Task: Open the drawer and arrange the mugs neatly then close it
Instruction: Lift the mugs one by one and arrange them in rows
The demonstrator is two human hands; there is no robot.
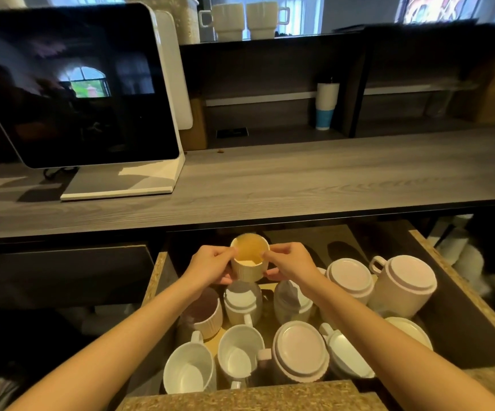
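Head view showed the left hand (210,266) and right hand (291,262) each pinching one side of a ribbed cream mug (249,269), held mouth up over the back half of the open drawer (152,280) in the lower middle of the frame. It looked ceramic: stiff, fairly light, smooth enough to slip and likely to chip against its neighbours, so the ribbed wall seemed the safer hold. No handle showed; the fingers may have covered one. Below, other mugs (299,351) stood crowded, several upside down, partly hidden by the forearms. The drawer's far end lay in shadow.
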